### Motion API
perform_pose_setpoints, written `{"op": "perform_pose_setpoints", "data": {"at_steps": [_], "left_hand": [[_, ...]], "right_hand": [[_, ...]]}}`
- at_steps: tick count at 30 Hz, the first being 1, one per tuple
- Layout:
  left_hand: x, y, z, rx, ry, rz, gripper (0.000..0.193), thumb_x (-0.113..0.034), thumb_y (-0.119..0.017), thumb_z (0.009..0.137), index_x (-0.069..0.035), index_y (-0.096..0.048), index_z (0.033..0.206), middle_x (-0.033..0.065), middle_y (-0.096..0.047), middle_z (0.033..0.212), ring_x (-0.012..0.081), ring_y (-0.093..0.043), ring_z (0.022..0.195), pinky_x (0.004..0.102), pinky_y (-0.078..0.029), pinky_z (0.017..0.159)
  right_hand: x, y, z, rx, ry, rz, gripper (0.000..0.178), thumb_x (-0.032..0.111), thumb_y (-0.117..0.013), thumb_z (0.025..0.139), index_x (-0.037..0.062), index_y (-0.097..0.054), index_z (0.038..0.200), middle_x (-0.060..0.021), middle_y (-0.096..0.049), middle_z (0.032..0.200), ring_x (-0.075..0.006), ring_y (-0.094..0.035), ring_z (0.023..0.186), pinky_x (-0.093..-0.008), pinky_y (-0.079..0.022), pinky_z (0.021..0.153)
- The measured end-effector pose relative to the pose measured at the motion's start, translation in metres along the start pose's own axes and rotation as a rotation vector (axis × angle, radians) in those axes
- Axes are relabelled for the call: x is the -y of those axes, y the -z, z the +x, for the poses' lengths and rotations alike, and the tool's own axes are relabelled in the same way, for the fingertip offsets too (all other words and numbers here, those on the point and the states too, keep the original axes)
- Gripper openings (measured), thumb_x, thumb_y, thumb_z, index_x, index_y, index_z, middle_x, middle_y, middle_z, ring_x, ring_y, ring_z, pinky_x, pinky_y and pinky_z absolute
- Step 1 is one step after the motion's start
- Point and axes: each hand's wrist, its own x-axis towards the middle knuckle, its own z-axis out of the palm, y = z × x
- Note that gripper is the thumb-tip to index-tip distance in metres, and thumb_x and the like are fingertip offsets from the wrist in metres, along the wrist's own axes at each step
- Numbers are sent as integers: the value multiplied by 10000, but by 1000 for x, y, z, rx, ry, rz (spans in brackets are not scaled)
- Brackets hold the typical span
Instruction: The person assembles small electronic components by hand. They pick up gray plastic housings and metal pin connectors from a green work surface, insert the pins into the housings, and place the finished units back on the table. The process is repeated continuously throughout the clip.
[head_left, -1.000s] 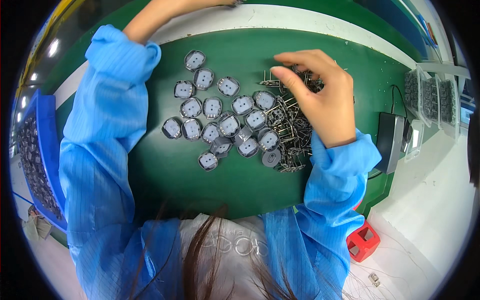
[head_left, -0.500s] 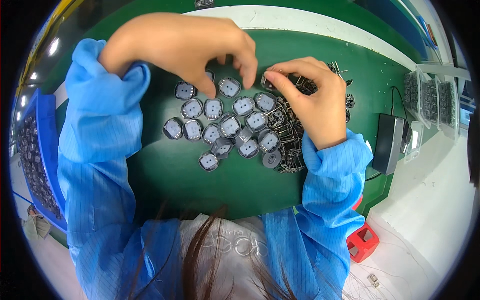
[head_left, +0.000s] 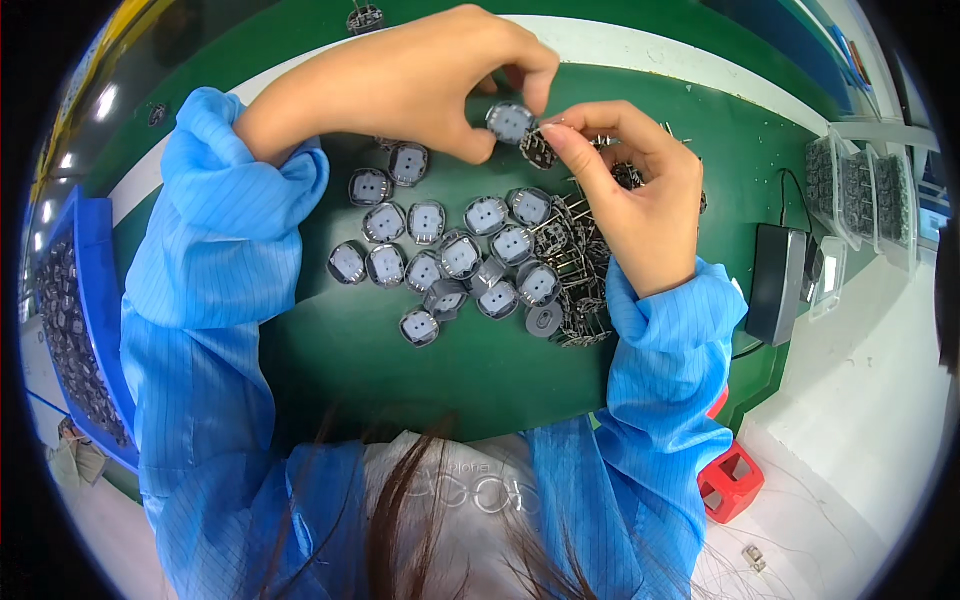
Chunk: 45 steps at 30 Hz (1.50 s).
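Between the thumb and fingers of my left hand point(head_left: 430, 85) is a grey rounded plastic housing point(head_left: 510, 122), its pale inner face showing. My right hand point(head_left: 640, 185) pinches a small dark part with metal pins point(head_left: 538, 150) right beside that housing. Whether the two pieces touch, I cannot tell. Below my hands lie several similar grey housings point(head_left: 460, 254), mostly pale side up, a few tipped on their sides. A heap of dark parts with metal pins point(head_left: 575, 260) lies to their right, partly hidden by my right hand.
The work surface is a green mat point(head_left: 350, 375). A blue bin point(head_left: 95, 230) full of small dark parts stands at the left. On the right are a black box with a cable point(head_left: 775, 285) and clear trays of parts point(head_left: 860, 195). A red stool point(head_left: 730, 482) stands below.
My left hand has picked a grey housing from the group and moved up and right with it. My right hand's dark part has turned and now sits beside the housing.
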Motion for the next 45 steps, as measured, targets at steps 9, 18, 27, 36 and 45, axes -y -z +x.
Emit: {"op": "perform_pose_setpoints", "data": {"at_steps": [9,18,27,36,45], "left_hand": [[-27,7,0,-25,254,-357,297,30,-770,734,10,-690,1019,30,-670,909,94,-642,800,259,-553,771],[-36,10,2,5,390,-532,308,61,-772,754,32,-700,1053,82,-712,847,98,-696,797,225,-569,740],[-40,2,1,-29,450,-529,284,35,-741,784,36,-695,1064,94,-721,831,95,-700,806,205,-561,730],[-36,-4,5,-210,390,-541,277,36,-671,794,42,-683,1071,73,-714,897,90,-693,810,202,-557,766],[-47,-14,3,-280,351,-435,254,10,-662,822,32,-681,1075,106,-729,922,138,-721,854,242,-577,801]], "right_hand": [[-1,0,3,-216,329,-106,126,43,-822,747,57,-760,856,-67,-727,854,-174,-678,718,-283,-534,606],[-3,-1,1,-312,413,-118,139,11,-838,719,41,-741,813,-74,-720,831,-185,-695,718,-279,-541,624],[2,0,-2,-254,503,-403,181,11,-801,744,73,-716,891,-56,-670,860,-240,-665,697,-327,-542,601],[-4,-14,-5,-141,61,300,273,-11,-641,911,6,-635,1184,-151,-688,1006,-235,-712,865,-314,-566,799],[-2,-10,-8,11,-16,301,228,-12,-542,969,-76,-629,1169,-155,-725,966,-178,-711,891,-299,-573,787]]}}
